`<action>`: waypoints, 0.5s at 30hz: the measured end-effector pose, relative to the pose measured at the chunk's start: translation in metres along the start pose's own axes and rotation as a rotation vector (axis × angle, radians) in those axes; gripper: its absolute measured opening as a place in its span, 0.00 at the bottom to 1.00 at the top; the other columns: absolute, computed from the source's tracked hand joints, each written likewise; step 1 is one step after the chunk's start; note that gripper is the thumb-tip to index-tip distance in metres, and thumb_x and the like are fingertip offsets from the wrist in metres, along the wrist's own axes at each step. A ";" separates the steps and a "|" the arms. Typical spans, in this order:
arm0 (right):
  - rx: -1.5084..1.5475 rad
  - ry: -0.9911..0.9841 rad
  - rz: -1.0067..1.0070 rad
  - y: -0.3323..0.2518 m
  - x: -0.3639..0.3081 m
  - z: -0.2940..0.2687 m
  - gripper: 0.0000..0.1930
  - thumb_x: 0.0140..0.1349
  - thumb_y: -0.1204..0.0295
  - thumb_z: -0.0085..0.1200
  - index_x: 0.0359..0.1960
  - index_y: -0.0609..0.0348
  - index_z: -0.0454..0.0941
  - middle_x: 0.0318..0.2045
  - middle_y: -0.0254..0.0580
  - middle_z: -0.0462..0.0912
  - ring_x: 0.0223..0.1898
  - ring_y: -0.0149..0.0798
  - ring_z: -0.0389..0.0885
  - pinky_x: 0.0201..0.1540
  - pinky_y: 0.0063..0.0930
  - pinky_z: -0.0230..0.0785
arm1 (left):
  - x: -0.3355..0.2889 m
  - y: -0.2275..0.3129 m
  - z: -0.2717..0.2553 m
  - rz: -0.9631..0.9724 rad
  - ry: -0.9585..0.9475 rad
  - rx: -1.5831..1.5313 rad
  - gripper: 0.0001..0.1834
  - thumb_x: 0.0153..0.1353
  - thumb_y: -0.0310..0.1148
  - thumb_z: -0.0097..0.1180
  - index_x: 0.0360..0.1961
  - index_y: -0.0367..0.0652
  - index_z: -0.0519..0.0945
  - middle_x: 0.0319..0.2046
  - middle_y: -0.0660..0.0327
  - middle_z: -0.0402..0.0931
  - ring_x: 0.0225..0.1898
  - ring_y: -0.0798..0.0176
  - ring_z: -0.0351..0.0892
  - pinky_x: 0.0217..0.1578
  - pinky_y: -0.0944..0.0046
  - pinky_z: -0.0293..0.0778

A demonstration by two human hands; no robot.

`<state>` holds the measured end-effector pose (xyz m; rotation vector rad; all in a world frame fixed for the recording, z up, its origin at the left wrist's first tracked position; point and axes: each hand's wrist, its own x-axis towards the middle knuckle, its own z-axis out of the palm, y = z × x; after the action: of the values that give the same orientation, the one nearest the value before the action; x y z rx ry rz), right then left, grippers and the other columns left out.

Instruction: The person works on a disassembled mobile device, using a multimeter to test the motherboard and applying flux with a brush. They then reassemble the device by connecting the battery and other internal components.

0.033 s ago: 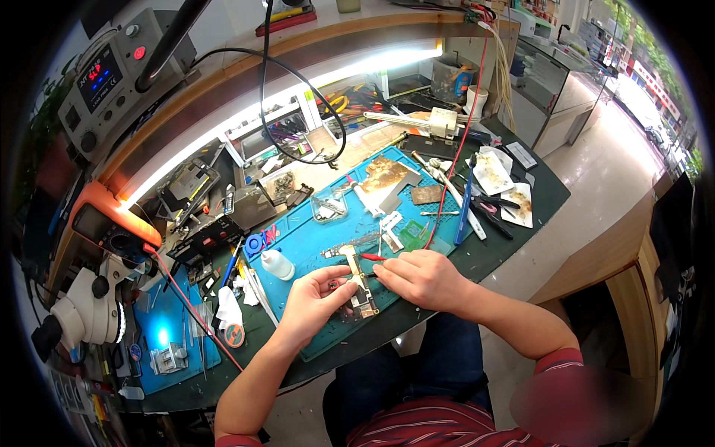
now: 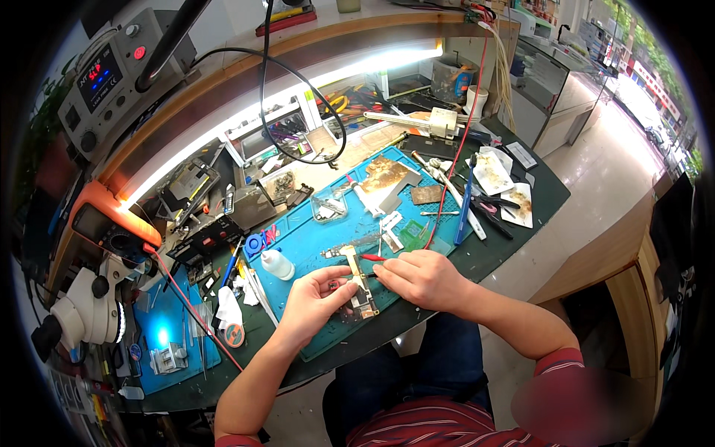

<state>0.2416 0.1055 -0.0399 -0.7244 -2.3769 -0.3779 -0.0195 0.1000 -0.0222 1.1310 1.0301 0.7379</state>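
Note:
A long, narrow phone circuit board (image 2: 363,299), gold and dark, lies over the near part of the blue work mat (image 2: 305,242). My left hand (image 2: 316,302) grips its left edge between thumb and fingers; a small red and dark part (image 2: 334,284) shows between those fingers, its kind unclear. My right hand (image 2: 426,279) is closed just right of the board. A thin dark tip (image 2: 371,276) reaches from its fingertips toward the board; the rest of that tool is hidden. Just beyond lies a red clip or probe (image 2: 374,258) on a red wire.
A white squeeze bottle (image 2: 277,264) stands left of my hands. Tweezers, pliers (image 2: 497,205) and a blue tool (image 2: 465,205) lie to the right. An orange multimeter (image 2: 112,216) and a microscope (image 2: 86,309) are at the left. A black cable loop (image 2: 304,160) hangs over the bench.

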 end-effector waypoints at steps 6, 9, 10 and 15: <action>0.003 -0.012 -0.013 0.000 0.000 -0.003 0.15 0.58 0.74 0.62 0.48 0.61 0.87 0.39 0.33 0.85 0.33 0.31 0.84 0.34 0.27 0.77 | -0.002 0.003 0.002 -0.026 0.009 -0.003 0.22 0.72 0.27 0.66 0.64 0.30 0.79 0.44 0.61 0.86 0.40 0.72 0.85 0.38 0.70 0.83; 0.011 -0.015 -0.008 -0.001 0.000 -0.004 0.15 0.58 0.74 0.63 0.48 0.61 0.87 0.38 0.33 0.85 0.33 0.32 0.84 0.34 0.27 0.77 | 0.000 0.001 0.000 -0.017 -0.008 -0.014 0.24 0.72 0.27 0.67 0.64 0.27 0.77 0.46 0.58 0.87 0.40 0.73 0.86 0.37 0.70 0.84; 0.013 -0.013 -0.008 0.000 0.000 -0.004 0.15 0.59 0.74 0.63 0.48 0.61 0.87 0.38 0.33 0.85 0.33 0.32 0.84 0.34 0.27 0.77 | 0.000 0.001 0.000 -0.017 -0.009 -0.016 0.24 0.72 0.27 0.67 0.64 0.27 0.77 0.46 0.58 0.87 0.40 0.73 0.86 0.37 0.70 0.84; 0.013 -0.019 -0.004 0.000 0.001 -0.003 0.14 0.60 0.73 0.64 0.47 0.60 0.87 0.39 0.33 0.86 0.33 0.32 0.85 0.33 0.28 0.77 | 0.001 -0.001 -0.001 -0.014 -0.006 -0.018 0.24 0.72 0.27 0.67 0.65 0.26 0.76 0.46 0.57 0.87 0.40 0.73 0.86 0.37 0.70 0.84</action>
<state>0.2427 0.1047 -0.0367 -0.7203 -2.3966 -0.3583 -0.0204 0.1007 -0.0239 1.1091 1.0231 0.7307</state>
